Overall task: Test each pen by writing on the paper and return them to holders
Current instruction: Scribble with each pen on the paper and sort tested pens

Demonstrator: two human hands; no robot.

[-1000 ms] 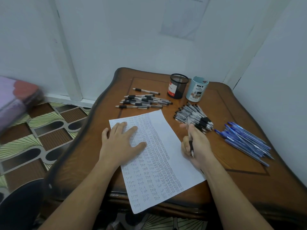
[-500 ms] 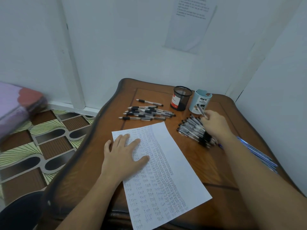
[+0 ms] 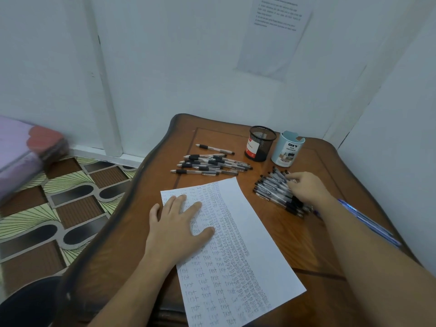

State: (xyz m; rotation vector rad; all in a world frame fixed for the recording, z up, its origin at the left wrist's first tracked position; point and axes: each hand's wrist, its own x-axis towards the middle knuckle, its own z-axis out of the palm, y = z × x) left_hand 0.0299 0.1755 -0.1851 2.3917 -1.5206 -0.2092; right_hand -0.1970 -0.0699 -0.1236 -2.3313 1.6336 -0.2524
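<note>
Left hand point(image 3: 177, 230): fingers spread flat on paper point(image 3: 250, 227) | Right hand point(image 3: 306, 190): fingers curled onto pen pile point(image 3: 271, 187), pinch cannot be told | Pile: on tabletop point(image 3: 306, 246), near mesh holder point(image 3: 259, 145) and blue holder point(image 3: 286, 149)

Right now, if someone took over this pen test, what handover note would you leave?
Left hand: flat, pressing the paper. Right hand: fingers in the right pen pile; grip unclear.
Other black pens lie behind the paper, blue pens by the right forearm.
Done: columns of "test" cover much of the paper.
Left: no pen shows in the mesh holder or blue holder.
</note>
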